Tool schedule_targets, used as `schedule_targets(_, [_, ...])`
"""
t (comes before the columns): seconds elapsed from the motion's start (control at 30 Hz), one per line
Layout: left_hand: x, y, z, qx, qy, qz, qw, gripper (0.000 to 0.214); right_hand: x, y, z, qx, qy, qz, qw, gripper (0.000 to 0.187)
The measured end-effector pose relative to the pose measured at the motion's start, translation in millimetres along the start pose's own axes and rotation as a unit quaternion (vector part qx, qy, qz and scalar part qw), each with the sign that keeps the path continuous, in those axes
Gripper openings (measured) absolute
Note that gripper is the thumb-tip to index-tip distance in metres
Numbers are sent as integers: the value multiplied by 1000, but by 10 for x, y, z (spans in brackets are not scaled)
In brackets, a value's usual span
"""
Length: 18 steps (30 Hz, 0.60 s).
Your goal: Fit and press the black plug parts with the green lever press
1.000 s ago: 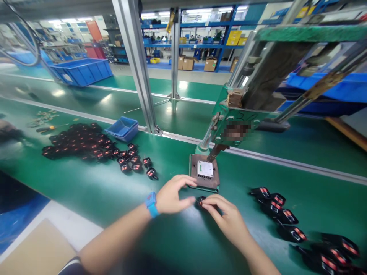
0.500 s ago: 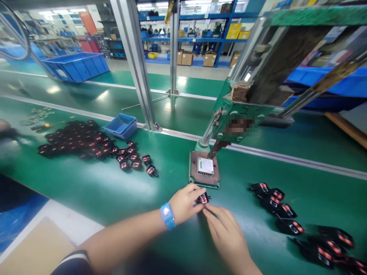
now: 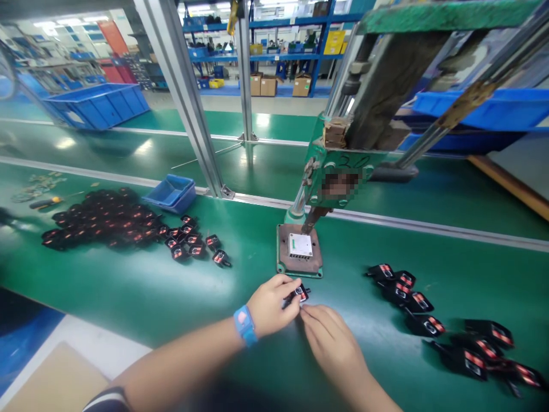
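Note:
My left hand (image 3: pixel 270 303), with a blue wristband, pinches a small black part with a red coil (image 3: pixel 299 293) just above the green bench. My right hand (image 3: pixel 328 337) lies close beside it, fingertips touching the part's lower right edge; what those curled fingers grip is hidden. Both hands are just in front of the brown base plate (image 3: pixel 286 266) of a green hand press (image 3: pixel 332 171), which carries a white block (image 3: pixel 300 245).
A heap of the same black parts (image 3: pixel 107 220) lies at the left, near a small blue tray (image 3: pixel 171 193). A row of several more parts (image 3: pixel 433 320) runs to the right. Aluminium posts (image 3: pixel 184 103) stand behind. A tan board (image 3: pixel 55 377) is at the lower left.
The left hand closed on the black part and lifted it slightly; the right hand shifted from holding it to touching its edge. The view drifted a little to the right.

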<state>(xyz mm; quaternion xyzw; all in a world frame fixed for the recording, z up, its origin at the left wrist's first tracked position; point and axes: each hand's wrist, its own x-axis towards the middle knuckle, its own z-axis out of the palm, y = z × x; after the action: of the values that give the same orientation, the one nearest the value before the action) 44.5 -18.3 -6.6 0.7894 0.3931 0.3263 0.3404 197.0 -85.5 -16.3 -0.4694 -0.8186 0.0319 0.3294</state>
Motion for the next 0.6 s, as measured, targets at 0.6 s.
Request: schedule_targets(0.6, [41,-93,-40,-46,-100,-31,993,53,208,419,-5,14,-49,0,999,40])
